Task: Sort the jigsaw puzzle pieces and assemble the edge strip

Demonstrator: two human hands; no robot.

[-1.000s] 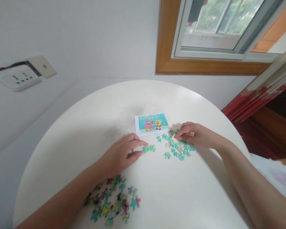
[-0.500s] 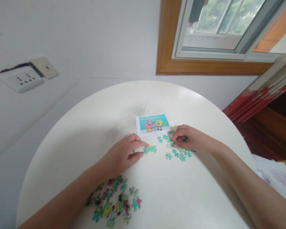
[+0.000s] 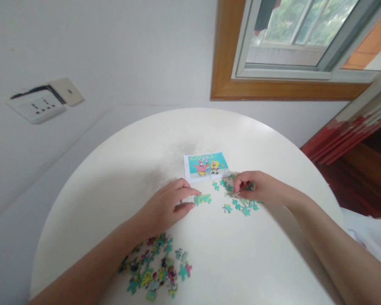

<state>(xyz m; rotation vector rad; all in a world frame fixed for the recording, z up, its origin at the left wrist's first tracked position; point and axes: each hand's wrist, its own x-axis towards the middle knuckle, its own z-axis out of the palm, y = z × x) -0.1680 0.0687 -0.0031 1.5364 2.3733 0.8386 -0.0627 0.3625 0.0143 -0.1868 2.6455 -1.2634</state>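
On the white table, my left hand (image 3: 169, 205) holds the left end of a short strip of joined puzzle pieces (image 3: 203, 199), green and yellow, between thumb and index finger. My right hand (image 3: 257, 186) is closed in a pinch over a small pile of loose green puzzle pieces (image 3: 246, 210). A pale puzzle piece (image 3: 232, 195) shows at its fingertips. Part of that pile is hidden beneath the hand. Just beyond both hands lies a picture card (image 3: 208, 166) with a pink starfish and a yellow sponge character on a turquoise ground.
A larger heap of mixed-colour puzzle pieces (image 3: 157, 271) lies near my left forearm, which covers some of it. The round white table (image 3: 241, 258) meets a wall with a socket (image 3: 38, 106). A wood-framed window (image 3: 285, 89) and a red-and-white curtain (image 3: 333, 140) are at the right.
My right hand's fingers have drawn together, and a pale puzzle piece now shows tilted at their tips. My left hand stays at the joined strip. The whole view has shifted slightly.
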